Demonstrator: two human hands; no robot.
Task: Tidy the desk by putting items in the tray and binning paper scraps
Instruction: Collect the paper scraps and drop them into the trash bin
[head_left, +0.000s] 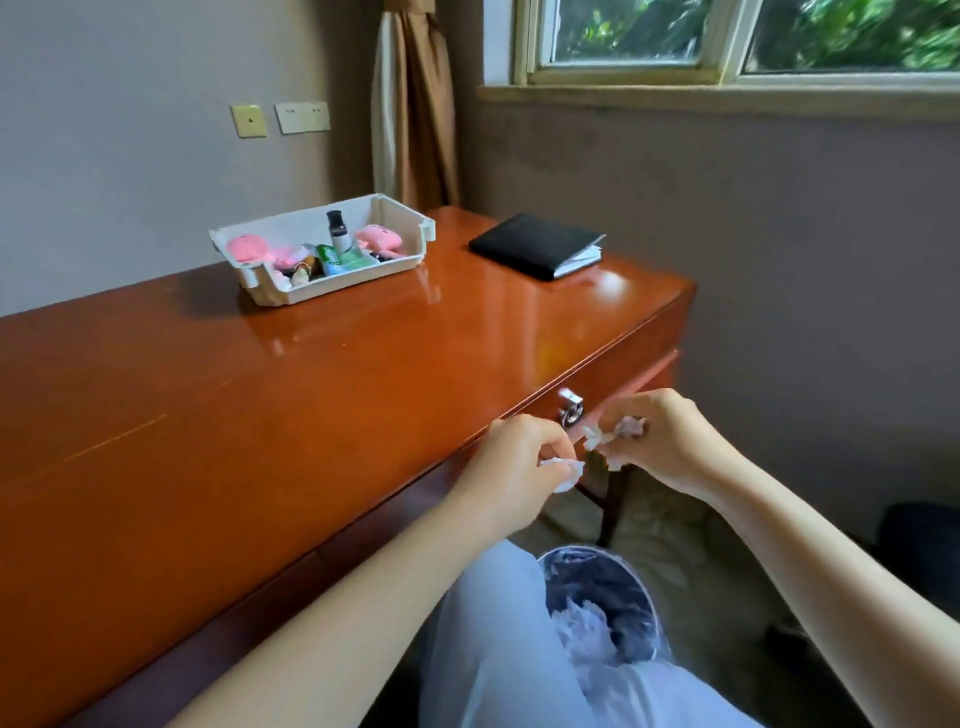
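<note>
Hands: left hand pinching one paper scrap; right hand curled round crumpled scraps, both just off the table edge.
Handling: featherlight, soft, likely to flutter; fingertip pinch enough.
Room: bin open below; drawer handle close.

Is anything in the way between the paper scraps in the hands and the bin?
Nothing visible. The left hand and right hand each pinch paper scraps in front of the desk, and the bin sits open below them, holding only crumpled paper.
</note>
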